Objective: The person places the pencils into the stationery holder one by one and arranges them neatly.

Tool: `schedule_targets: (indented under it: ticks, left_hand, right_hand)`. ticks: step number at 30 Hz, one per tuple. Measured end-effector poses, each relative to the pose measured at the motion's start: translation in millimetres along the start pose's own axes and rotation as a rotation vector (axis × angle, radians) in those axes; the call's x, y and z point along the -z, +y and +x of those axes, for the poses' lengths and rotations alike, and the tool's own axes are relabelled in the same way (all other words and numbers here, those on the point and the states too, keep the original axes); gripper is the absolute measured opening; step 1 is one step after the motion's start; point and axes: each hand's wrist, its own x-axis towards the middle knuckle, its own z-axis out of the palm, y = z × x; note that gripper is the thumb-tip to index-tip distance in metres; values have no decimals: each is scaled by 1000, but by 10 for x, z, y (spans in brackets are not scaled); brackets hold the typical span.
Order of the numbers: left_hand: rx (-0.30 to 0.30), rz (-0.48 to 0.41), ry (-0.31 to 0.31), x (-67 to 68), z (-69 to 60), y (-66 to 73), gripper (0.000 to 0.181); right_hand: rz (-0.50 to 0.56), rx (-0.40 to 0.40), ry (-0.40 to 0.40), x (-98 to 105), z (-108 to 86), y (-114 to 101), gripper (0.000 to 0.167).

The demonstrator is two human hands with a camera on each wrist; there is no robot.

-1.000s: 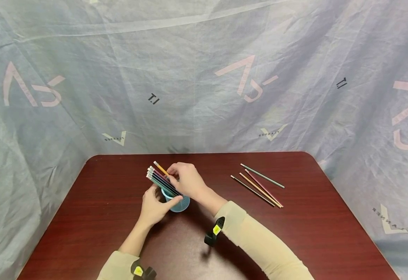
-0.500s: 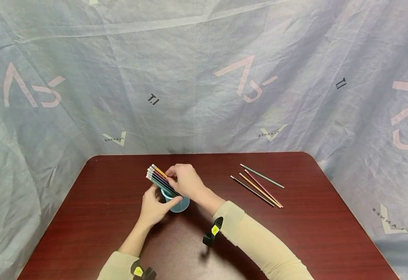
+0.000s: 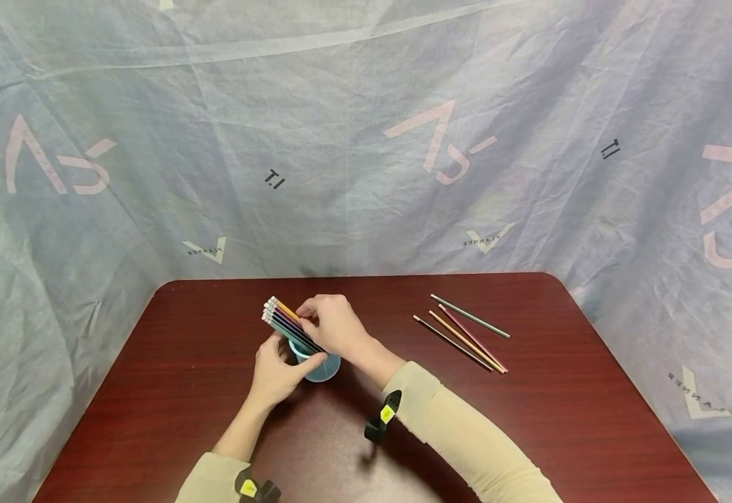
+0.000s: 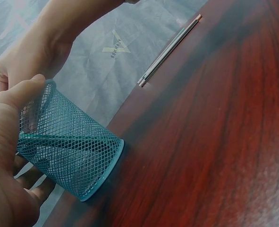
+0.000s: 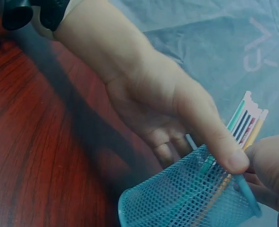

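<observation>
Plainly, the mesh cup (image 3: 324, 370) sits gripped in the left hand (image 3: 276, 372).

Head view, past second. I log the yellow pencil (image 3: 288, 309) on the move: its eraser end, which stood apart and stuck out beyond the bundle of pencils (image 3: 286, 325), is now in among the other eraser ends, gap closed. That end shifts toward the left and near edges of the tabletop (image 3: 561, 419). I also mark the right hand (image 3: 337, 327) slightly closer to the left edge, sleeve (image 3: 473, 433) along with it. Most of this shows by half a second ago; only a slight settling since.
</observation>
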Motion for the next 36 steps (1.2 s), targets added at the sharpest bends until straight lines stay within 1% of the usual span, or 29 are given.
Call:
schedule_targets:
  ticks: [5, 9, 14, 21, 28, 33, 36]
  left_hand:
    - [14, 13, -1, 7, -8, 17, 69]
    - [16, 7, 13, 12, 5, 14, 68]
    - [26, 1, 21, 16, 9, 6, 69]
    - [27, -5, 28, 7, 16, -14, 69]
    - [28, -11, 25, 37, 15, -19, 70]
    - [30, -17, 40, 34, 20, -24, 71]
    - [31, -25, 37, 23, 23, -21, 72]
  right_hand:
    - [21, 16, 36, 101, 19, 27, 9]
    - [17, 6, 63, 218, 32, 99, 10]
    - [23, -45, 130, 368, -2, 247, 12]
    - [34, -78, 206, 594, -118, 502, 13]
    - [2, -127, 236, 746, -235, 712, 12]
    - [11, -141, 256, 847, -271, 783, 12]
    - [13, -153, 257, 902, -302, 822, 13]
